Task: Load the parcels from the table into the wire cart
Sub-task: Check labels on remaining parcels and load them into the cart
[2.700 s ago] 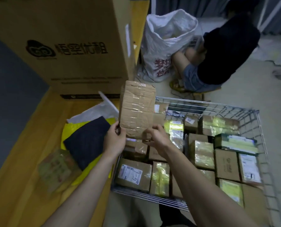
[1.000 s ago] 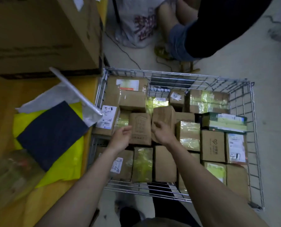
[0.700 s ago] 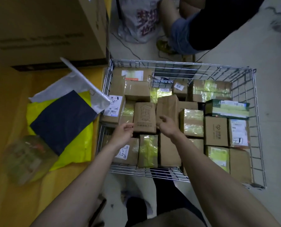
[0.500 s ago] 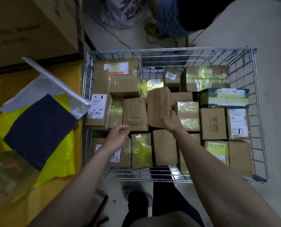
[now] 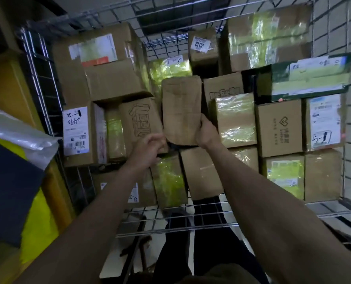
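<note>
In the wire cart (image 5: 37, 83): cardboard parcels packed side by side.
Brown taped parcel (image 5: 180, 109) mid-cart, among other boxes; right hand (image 5: 206, 133) grips its lower right corner; left hand (image 5: 149, 148) loosely curled beside it, holding nothing.

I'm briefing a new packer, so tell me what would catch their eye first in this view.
First, the wire cart, packed nearly full of cardboard boxes, several wrapped in glossy yellow-green tape. At its centre the right hand grips a plain brown parcel standing among the others, while the left hand hovers, loosely curled, beside it. At far left, a dark flat mailer lies on a yellow bag.
</note>
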